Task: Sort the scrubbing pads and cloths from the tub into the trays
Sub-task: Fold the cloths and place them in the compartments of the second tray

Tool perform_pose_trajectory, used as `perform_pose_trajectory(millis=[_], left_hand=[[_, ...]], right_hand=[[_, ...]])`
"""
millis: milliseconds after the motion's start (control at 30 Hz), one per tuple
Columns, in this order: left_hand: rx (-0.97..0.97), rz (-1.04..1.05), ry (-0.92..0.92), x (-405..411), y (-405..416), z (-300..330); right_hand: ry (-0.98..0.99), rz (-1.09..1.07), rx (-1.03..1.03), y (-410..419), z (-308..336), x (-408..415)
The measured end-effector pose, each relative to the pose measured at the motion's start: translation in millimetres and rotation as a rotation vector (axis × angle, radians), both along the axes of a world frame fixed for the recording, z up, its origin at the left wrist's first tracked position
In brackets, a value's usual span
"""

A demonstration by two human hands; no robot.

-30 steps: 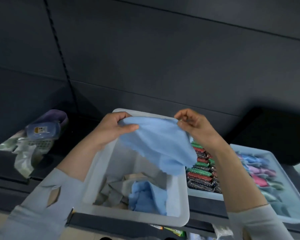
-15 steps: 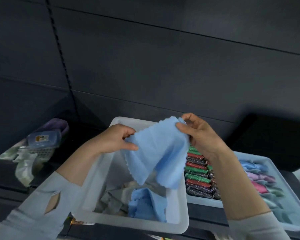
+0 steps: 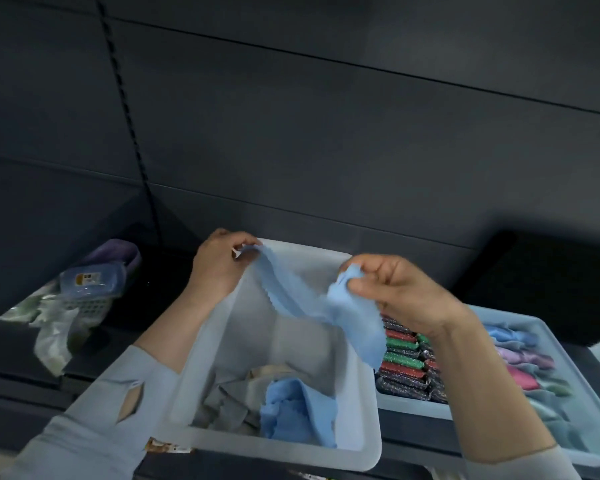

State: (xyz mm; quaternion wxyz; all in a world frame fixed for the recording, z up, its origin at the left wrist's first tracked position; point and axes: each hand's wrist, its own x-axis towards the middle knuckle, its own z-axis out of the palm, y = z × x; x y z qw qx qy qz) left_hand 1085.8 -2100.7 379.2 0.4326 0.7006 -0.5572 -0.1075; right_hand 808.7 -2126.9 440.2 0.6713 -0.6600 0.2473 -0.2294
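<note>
Above the white tub (image 3: 357, 445), both my hands hold one light blue cloth (image 3: 347, 317). My left hand (image 3: 219, 268) pinches a corner at the tub's far left rim. My right hand (image 3: 402, 289) grips the bunched other end, and the cloth sags between them. Inside the tub lie another blue cloth (image 3: 298, 414) and grey cloths (image 3: 229, 400). To the right, a tray (image 3: 413, 408) holds rows of red, green and dark glittery scrubbing pads (image 3: 402, 362). A further tray (image 3: 548, 327) at the far right holds folded blue, pink and green cloths (image 3: 520, 368).
On the dark shelf at the left sit a blue lidded box (image 3: 94, 280), a purple container (image 3: 115, 252), a white mesh basket (image 3: 90, 306) and crumpled pale plastic (image 3: 54, 337). A dark panelled wall (image 3: 326, 133) rises behind the tub.
The cloth hung spread flat between my hands before. My left hand has since moved up and left and my right hand has bunched its end, so the cloth now hangs as a narrow band.
</note>
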Motion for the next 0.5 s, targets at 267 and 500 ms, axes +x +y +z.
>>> perform_pose_trajectory(millis=[267,500], left_hand=[[-0.101,-0.45,0.215,-43,8,30],[-0.136,-0.488,0.487,-58,16,43]], right_hand=[[0.051,-0.162,-0.219,6,0,33],[-0.011,-0.455,-0.343,1,-7,41]])
